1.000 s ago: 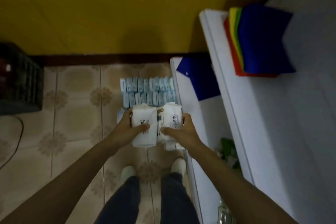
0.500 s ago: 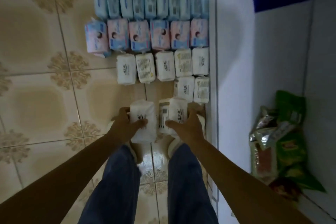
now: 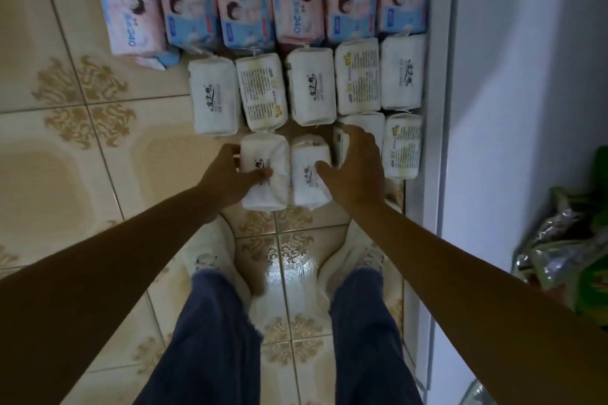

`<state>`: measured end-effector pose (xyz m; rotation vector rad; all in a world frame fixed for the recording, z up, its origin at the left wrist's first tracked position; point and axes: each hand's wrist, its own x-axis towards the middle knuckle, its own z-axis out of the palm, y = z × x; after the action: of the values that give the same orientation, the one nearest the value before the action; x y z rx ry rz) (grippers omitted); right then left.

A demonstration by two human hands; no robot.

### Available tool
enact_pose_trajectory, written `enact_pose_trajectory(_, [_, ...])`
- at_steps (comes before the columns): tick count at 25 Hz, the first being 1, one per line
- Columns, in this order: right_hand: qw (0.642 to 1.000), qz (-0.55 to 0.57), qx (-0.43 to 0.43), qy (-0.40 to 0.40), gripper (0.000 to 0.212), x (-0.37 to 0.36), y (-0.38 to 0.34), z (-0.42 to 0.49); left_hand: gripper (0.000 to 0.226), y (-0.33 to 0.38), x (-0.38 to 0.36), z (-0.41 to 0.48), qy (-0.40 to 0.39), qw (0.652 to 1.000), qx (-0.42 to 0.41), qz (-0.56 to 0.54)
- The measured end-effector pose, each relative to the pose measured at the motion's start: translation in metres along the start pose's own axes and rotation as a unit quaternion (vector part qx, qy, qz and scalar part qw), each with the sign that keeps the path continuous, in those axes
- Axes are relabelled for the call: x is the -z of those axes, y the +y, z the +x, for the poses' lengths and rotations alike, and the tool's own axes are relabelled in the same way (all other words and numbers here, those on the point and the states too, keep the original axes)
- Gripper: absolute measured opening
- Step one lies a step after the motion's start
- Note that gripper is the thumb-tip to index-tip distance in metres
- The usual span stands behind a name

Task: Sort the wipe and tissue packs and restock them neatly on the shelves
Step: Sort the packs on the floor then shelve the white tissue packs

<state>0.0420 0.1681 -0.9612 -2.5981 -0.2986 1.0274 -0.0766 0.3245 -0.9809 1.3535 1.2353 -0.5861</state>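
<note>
Left hand (image 3: 227, 176) grips a white tissue pack (image 3: 267, 196); right hand (image 3: 358, 168), fingers spread, touches the neighbouring pack (image 3: 307, 158). Press both flush into the floor row.

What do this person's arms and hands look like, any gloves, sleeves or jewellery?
Both are bare: the left hand and right hand wear no gloves, and no sleeve, watch or ring shows along either forearm. Below them are dark blue trousers with frayed hems and pale, whitish shoes.
</note>
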Motion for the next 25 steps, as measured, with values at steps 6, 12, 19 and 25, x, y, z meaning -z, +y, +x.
enact_pose_trajectory(6, [0.992, -0.093, 0.043, -0.073, 0.027, 0.008, -0.002, -0.001, 0.063, 0.006, 0.012, 0.008, -0.005, 0.939, -0.104, 0.326])
enact_pose_trajectory(12, [0.947, -0.067, -0.114, -0.292, 0.034, -0.024, 0.006, -0.011, 0.04, -0.008, -0.001, 0.008, -0.1, 0.526, -0.402, 0.743])
enact_pose_trajectory(19, [0.8, 0.303, -0.418, -0.306, 0.026, -0.041, 0.017, -0.017, 0.051, -0.026, -0.037, 0.003, 0.099, 0.746, -0.432, 0.497])
enact_pose_trajectory(25, [0.85, 0.351, -0.352, -0.175, 0.023, -0.044, -0.001, -0.017, 0.051, -0.032, -0.03, -0.011, 0.231, 0.963, -0.064, 0.127])
